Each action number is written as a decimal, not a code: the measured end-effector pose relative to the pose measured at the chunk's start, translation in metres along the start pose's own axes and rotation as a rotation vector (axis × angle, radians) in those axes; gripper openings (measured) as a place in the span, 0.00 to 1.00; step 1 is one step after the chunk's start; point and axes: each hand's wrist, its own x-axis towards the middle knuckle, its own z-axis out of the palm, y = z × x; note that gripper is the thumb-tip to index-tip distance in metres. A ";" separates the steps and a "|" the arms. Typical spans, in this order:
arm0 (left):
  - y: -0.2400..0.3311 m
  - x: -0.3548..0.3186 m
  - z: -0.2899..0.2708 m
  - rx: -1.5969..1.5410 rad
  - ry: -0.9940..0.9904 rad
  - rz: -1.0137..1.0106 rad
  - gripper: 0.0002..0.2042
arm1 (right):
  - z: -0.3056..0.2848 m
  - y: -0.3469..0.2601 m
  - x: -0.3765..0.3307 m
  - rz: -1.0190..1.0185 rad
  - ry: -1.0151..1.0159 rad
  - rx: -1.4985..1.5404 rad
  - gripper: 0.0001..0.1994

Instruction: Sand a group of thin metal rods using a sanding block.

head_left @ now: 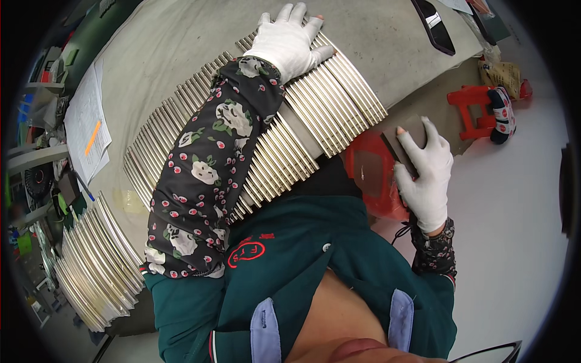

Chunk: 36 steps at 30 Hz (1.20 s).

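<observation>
My left hand [289,40] lies flat on the rods [315,109]; my right [426,172] grips a block [405,145].

The metal rods lie side by side in a long row across the grey table [375,36], my gloved left palm open, fingers spread on the far end. My right fingers are closed round the dark block, just off the table's edge, above a red stool [369,172]. More rods [97,266] are stacked at my left.

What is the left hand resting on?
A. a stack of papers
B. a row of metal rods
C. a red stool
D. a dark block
B: the gloved left hand lies flat on the row of metal rods spread across the table.
</observation>
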 end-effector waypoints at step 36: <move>-0.008 -0.014 0.009 0.035 0.141 0.049 0.29 | 0.020 -0.020 -0.015 -0.028 0.089 0.142 0.33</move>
